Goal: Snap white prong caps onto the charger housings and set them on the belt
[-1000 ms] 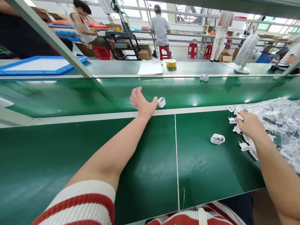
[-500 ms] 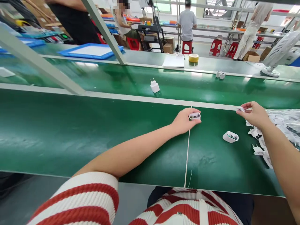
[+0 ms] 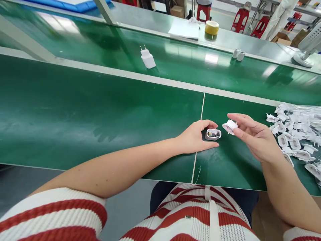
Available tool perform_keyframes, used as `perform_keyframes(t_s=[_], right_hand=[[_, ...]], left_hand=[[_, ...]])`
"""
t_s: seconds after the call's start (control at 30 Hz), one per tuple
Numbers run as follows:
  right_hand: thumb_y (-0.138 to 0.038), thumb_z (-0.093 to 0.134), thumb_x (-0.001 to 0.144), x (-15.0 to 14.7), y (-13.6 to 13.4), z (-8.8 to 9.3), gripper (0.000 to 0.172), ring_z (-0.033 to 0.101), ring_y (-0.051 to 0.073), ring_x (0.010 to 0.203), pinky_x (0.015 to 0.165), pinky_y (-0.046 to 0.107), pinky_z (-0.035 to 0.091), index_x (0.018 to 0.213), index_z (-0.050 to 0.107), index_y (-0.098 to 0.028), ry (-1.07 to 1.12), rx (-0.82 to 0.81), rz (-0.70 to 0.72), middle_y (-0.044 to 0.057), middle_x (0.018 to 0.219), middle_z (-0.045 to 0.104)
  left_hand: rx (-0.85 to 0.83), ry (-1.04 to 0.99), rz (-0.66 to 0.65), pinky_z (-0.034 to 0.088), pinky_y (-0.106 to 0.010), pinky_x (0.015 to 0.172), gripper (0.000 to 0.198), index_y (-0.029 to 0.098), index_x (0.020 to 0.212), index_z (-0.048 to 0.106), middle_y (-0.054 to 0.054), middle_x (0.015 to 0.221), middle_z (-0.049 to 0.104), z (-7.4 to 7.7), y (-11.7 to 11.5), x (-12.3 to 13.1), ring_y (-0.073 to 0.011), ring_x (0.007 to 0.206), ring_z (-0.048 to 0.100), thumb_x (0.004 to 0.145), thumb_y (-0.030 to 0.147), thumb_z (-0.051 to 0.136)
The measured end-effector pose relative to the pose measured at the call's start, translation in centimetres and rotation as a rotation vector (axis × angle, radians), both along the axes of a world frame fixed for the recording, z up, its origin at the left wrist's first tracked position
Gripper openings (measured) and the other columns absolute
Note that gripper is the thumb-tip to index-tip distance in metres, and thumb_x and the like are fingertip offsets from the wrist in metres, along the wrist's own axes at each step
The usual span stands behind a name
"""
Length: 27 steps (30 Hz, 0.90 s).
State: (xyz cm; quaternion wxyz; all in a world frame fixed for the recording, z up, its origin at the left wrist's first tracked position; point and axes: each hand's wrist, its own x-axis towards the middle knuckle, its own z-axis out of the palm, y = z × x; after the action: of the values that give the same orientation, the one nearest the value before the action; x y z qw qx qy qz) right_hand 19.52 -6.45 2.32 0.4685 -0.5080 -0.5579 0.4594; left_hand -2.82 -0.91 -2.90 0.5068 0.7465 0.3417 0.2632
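My left hand [image 3: 197, 136] rests on the green bench with thumb and fingers spread around a white charger housing [image 3: 213, 135]. Slim gaps show between the fingers and the housing. Its open end faces up, with circuit parts inside. Just to the right, my right hand [image 3: 253, 137] pinches a white plug cap [image 3: 230, 127] between thumb and fingers, held a little above the bench. To the right of that hand lies a pile of white plug caps [image 3: 296, 134], many with pins showing, partly on clear plastic.
Beyond a pale rail [image 3: 130, 75], a charger with two pins [image 3: 147, 59] lies on the green belt. Two small white pieces [image 3: 241, 56] stand farther right. A yellow tape roll [image 3: 212, 27], white paper [image 3: 184, 28] and a fan [image 3: 304, 50] are on the far ledge.
My right hand has come left from the pile with the plug cap. My left hand's fingers have spread from the housing. Another housing seen on the bench no longer shows. The view tilted down.
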Motion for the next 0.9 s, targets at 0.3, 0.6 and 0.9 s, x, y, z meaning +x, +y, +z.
perform_keyframes(t_s=[0.3, 0.6, 0.9], right_hand=[[-0.033, 0.093, 0.075, -1.0, 0.0, -0.6, 0.022, 0.075, 0.020, 0.089, 0.080, 0.036, 0.066, 0.092, 0.079, -0.030, 0.022, 0.017, 0.008, 0.001, 0.097, 0.078], [-0.027, 0.082, 0.087, -1.7, -0.9, 0.4, 0.011, 0.065, 0.014, 0.066, 0.056, 0.029, 0.056, 0.097, 0.076, -0.030, -0.276, 0.243, -0.142, 0.000, 0.098, 0.077], [-0.029, 0.081, 0.088, -1.8, -0.2, -0.4, 0.029, 0.073, 0.022, 0.088, 0.076, 0.038, 0.061, 0.115, 0.071, -0.030, -0.353, 0.301, -0.124, 0.004, 0.107, 0.075]], left_hand=[[0.120, 0.029, 0.008, 0.053, -0.033, 0.086, 0.023, 0.021, 0.104, 0.070, -0.002, 0.104, 0.075, 0.3, 0.0, -0.1, -0.0205, 0.096, 0.068, 0.083, 0.029, 0.076], [0.152, 0.017, 0.022, 0.051, -0.033, 0.086, 0.021, 0.021, 0.103, 0.070, -0.002, 0.105, 0.075, 0.2, -0.1, 0.1, -0.0203, 0.096, 0.067, 0.084, 0.025, 0.075], [0.174, 0.013, 0.006, 0.050, -0.033, 0.084, 0.019, 0.020, 0.102, 0.070, -0.001, 0.102, 0.076, 0.1, 0.0, 0.3, -0.0203, 0.094, 0.066, 0.084, 0.023, 0.075]])
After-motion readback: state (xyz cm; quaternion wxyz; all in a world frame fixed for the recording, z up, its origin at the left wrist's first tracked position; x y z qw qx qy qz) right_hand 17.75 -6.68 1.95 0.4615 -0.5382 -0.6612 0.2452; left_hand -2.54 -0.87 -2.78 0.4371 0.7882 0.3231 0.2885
